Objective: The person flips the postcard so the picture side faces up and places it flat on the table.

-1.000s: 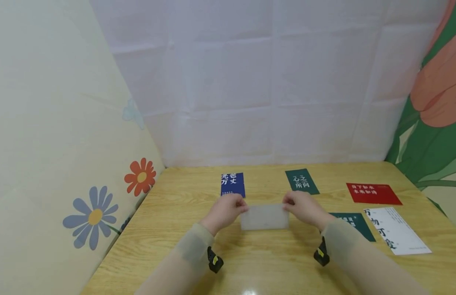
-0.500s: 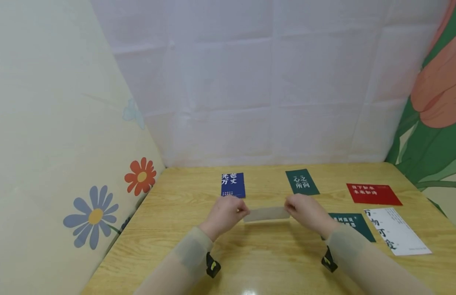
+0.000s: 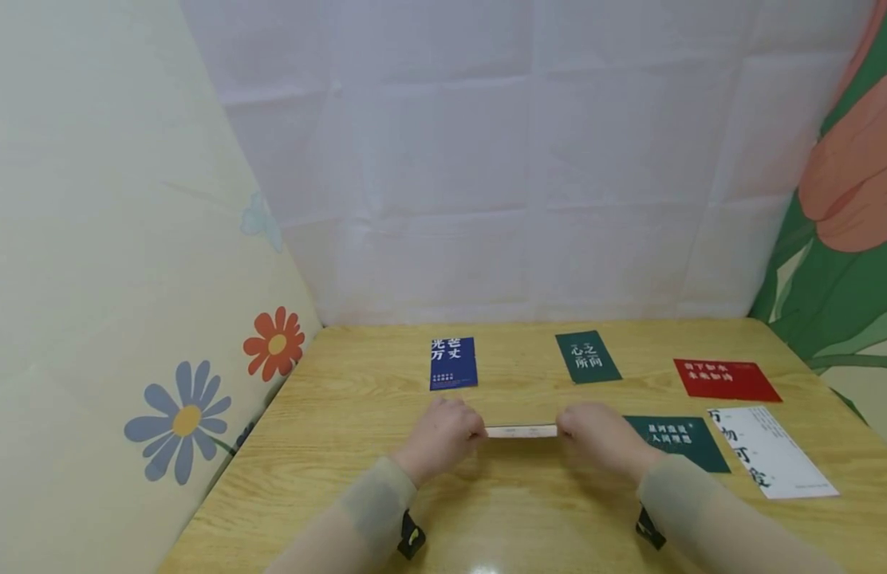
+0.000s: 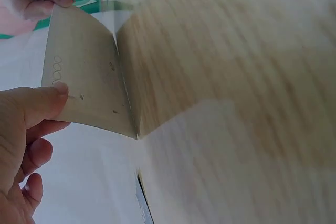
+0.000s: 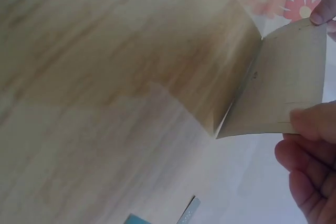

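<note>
Between my hands stands a postcard [image 3: 521,431], tipped up on its long edge. Its pale back [image 4: 86,66], with a few small printed circles, faces the wrist cameras, and its lower edge meets the tabletop in both wrist views. My left hand [image 3: 447,438] pinches one end between thumb and fingers. At the other end my right hand [image 3: 605,442] does the same, thumb on the near face. From the head view only a narrow pale strip of the card shows. Close to the right hand lies a dark green card [image 3: 680,443] with white characters.
Further back on the wooden table [image 3: 329,446] lie a blue card [image 3: 454,368] and another green card [image 3: 589,356]. To the right are a red card [image 3: 727,379] and a white card [image 3: 774,452]. A white cloth [image 3: 443,159] hangs behind the table.
Both hands have tipped the postcard from a broad face to a thin strip in the head view, and moved slightly lower and nearer. The other cards stay put.
</note>
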A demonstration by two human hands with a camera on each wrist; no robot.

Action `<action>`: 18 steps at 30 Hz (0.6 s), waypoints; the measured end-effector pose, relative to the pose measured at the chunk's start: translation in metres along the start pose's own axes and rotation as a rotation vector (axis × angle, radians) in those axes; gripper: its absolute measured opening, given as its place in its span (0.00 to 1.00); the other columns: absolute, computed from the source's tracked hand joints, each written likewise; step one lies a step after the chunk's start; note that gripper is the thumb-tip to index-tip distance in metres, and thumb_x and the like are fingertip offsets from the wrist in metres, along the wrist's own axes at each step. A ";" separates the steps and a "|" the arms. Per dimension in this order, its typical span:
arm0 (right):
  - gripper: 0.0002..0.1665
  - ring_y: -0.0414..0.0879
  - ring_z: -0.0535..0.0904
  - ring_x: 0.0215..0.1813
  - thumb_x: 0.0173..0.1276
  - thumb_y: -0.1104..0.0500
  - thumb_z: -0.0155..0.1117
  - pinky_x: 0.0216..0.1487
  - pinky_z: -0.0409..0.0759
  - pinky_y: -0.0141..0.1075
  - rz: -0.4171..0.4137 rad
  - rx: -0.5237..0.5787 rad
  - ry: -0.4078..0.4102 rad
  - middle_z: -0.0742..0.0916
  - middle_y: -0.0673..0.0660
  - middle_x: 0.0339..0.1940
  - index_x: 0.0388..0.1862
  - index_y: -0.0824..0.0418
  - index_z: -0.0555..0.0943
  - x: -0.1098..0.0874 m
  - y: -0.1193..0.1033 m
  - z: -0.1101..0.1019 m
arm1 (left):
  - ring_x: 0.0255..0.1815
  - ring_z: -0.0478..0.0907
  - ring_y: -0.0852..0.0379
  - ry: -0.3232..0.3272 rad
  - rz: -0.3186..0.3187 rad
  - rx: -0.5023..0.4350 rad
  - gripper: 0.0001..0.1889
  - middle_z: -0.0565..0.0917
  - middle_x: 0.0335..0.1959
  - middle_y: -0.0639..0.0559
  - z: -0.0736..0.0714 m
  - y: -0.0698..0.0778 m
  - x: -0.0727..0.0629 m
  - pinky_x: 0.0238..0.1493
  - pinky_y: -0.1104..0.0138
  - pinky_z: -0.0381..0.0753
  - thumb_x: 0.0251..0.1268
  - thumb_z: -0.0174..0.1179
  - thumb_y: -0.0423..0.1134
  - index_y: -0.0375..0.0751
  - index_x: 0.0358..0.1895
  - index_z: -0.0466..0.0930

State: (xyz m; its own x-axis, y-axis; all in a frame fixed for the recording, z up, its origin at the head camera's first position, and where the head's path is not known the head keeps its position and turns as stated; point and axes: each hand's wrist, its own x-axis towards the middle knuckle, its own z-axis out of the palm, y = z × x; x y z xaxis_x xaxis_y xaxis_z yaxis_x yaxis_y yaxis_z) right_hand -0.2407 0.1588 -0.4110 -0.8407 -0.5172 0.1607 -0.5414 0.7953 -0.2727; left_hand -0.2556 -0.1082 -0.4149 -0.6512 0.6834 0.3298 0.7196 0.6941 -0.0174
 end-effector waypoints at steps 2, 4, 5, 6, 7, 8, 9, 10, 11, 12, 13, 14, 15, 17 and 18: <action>0.12 0.38 0.69 0.27 0.62 0.66 0.66 0.32 0.72 0.33 0.000 0.008 -0.025 0.77 0.41 0.24 0.24 0.50 0.80 -0.002 -0.001 0.001 | 0.33 0.74 0.64 -0.029 -0.010 -0.014 0.02 0.84 0.29 0.64 0.000 0.001 -0.002 0.37 0.69 0.68 0.56 0.68 0.38 0.52 0.30 0.87; 0.11 0.37 0.69 0.27 0.62 0.65 0.67 0.32 0.73 0.33 -0.011 -0.003 -0.045 0.78 0.41 0.25 0.25 0.50 0.80 -0.003 -0.001 0.002 | 0.33 0.74 0.64 -0.067 -0.018 -0.027 0.02 0.83 0.29 0.64 0.001 0.002 -0.003 0.38 0.69 0.68 0.56 0.68 0.39 0.53 0.31 0.87; 0.10 0.37 0.69 0.27 0.62 0.64 0.67 0.32 0.73 0.34 -0.018 -0.009 -0.053 0.78 0.41 0.24 0.25 0.50 0.81 -0.003 -0.002 0.003 | 0.33 0.73 0.65 -0.084 -0.021 -0.028 0.02 0.83 0.29 0.64 0.001 0.003 -0.004 0.39 0.68 0.68 0.56 0.68 0.39 0.53 0.31 0.87; 0.10 0.37 0.69 0.27 0.62 0.64 0.67 0.32 0.73 0.34 -0.033 -0.016 -0.058 0.78 0.41 0.24 0.25 0.51 0.81 -0.004 -0.002 0.004 | 0.33 0.73 0.65 -0.103 -0.027 -0.030 0.02 0.83 0.29 0.65 0.002 0.004 -0.004 0.39 0.68 0.69 0.56 0.69 0.39 0.53 0.30 0.87; 0.10 0.37 0.69 0.27 0.62 0.64 0.66 0.32 0.73 0.34 -0.042 -0.016 -0.066 0.78 0.41 0.24 0.25 0.51 0.81 -0.004 -0.002 0.005 | 0.32 0.73 0.65 -0.122 -0.030 -0.033 0.02 0.83 0.29 0.65 0.002 0.004 -0.004 0.40 0.68 0.69 0.56 0.69 0.40 0.54 0.30 0.87; 0.10 0.37 0.69 0.26 0.63 0.64 0.66 0.31 0.72 0.34 -0.051 -0.021 -0.071 0.78 0.41 0.24 0.25 0.51 0.81 -0.004 -0.001 0.007 | 0.32 0.74 0.66 -0.140 -0.032 -0.035 0.02 0.83 0.29 0.65 0.003 0.004 -0.004 0.40 0.67 0.70 0.55 0.69 0.40 0.54 0.30 0.87; 0.09 0.37 0.69 0.26 0.63 0.64 0.65 0.32 0.72 0.34 -0.055 -0.023 -0.077 0.78 0.40 0.24 0.25 0.51 0.82 -0.004 0.000 0.008 | 0.32 0.74 0.67 -0.155 -0.032 -0.036 0.02 0.83 0.29 0.66 0.005 0.004 -0.004 0.40 0.68 0.70 0.55 0.70 0.40 0.55 0.30 0.87; 0.10 0.37 0.69 0.26 0.64 0.64 0.65 0.31 0.72 0.33 -0.058 -0.023 -0.083 0.78 0.40 0.24 0.26 0.51 0.82 -0.004 0.001 0.010 | 0.31 0.74 0.67 -0.166 -0.033 -0.040 0.02 0.83 0.29 0.66 0.006 0.004 -0.004 0.40 0.68 0.71 0.55 0.70 0.41 0.55 0.30 0.87; 0.10 0.36 0.69 0.26 0.64 0.64 0.64 0.31 0.72 0.33 -0.064 -0.023 -0.088 0.78 0.40 0.24 0.26 0.50 0.82 -0.004 0.002 0.011 | 0.31 0.75 0.68 -0.181 -0.037 -0.048 0.02 0.83 0.28 0.66 0.008 0.004 -0.004 0.41 0.68 0.72 0.55 0.70 0.41 0.55 0.30 0.87; 0.10 0.36 0.69 0.26 0.65 0.64 0.63 0.31 0.72 0.33 -0.065 -0.016 -0.095 0.77 0.39 0.23 0.26 0.50 0.82 -0.004 0.002 0.013 | 0.31 0.75 0.69 -0.194 -0.041 -0.059 0.02 0.83 0.28 0.67 0.009 0.004 -0.004 0.42 0.68 0.73 0.55 0.70 0.42 0.56 0.30 0.87; 0.10 0.36 0.69 0.26 0.65 0.63 0.63 0.31 0.72 0.32 -0.062 -0.011 -0.103 0.77 0.39 0.23 0.26 0.50 0.82 -0.004 0.003 0.014 | 0.31 0.75 0.70 -0.203 -0.042 -0.069 0.02 0.83 0.29 0.67 0.010 0.004 -0.004 0.43 0.67 0.73 0.54 0.70 0.42 0.56 0.30 0.87; 0.10 0.36 0.69 0.25 0.65 0.63 0.63 0.31 0.72 0.32 -0.058 -0.008 -0.111 0.76 0.39 0.23 0.25 0.50 0.82 -0.004 0.003 0.015 | 0.30 0.75 0.70 -0.209 -0.042 -0.073 0.02 0.83 0.29 0.67 0.012 0.003 -0.004 0.43 0.67 0.73 0.54 0.70 0.43 0.56 0.31 0.87; 0.11 0.36 0.69 0.26 0.65 0.63 0.62 0.31 0.71 0.32 -0.048 0.004 -0.123 0.76 0.38 0.22 0.26 0.49 0.82 -0.004 0.002 0.015 | 0.30 0.75 0.71 -0.216 -0.043 -0.078 0.01 0.83 0.29 0.68 0.012 0.004 -0.004 0.44 0.67 0.73 0.55 0.69 0.43 0.56 0.31 0.87; 0.11 0.37 0.69 0.25 0.66 0.63 0.61 0.32 0.71 0.32 -0.044 0.012 -0.141 0.75 0.38 0.21 0.25 0.49 0.82 -0.004 0.002 0.017 | 0.30 0.75 0.72 -0.232 -0.042 -0.100 0.01 0.83 0.28 0.67 0.012 0.005 -0.005 0.46 0.66 0.74 0.56 0.69 0.43 0.54 0.31 0.87; 0.12 0.37 0.69 0.25 0.66 0.63 0.61 0.32 0.71 0.33 -0.042 0.012 -0.149 0.75 0.38 0.21 0.25 0.49 0.83 -0.004 0.001 0.017 | 0.31 0.75 0.72 -0.240 -0.040 -0.112 0.01 0.83 0.29 0.67 0.012 0.005 -0.005 0.46 0.67 0.75 0.56 0.69 0.43 0.54 0.31 0.87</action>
State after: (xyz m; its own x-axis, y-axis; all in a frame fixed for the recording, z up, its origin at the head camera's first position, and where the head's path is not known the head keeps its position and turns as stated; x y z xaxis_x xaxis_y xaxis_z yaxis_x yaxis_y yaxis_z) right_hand -0.2376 0.1564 -0.4282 -0.8054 -0.5919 0.0299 -0.5753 0.7685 -0.2801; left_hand -0.2513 -0.1053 -0.4285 -0.7083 0.6995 0.0950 0.7059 0.7013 0.0996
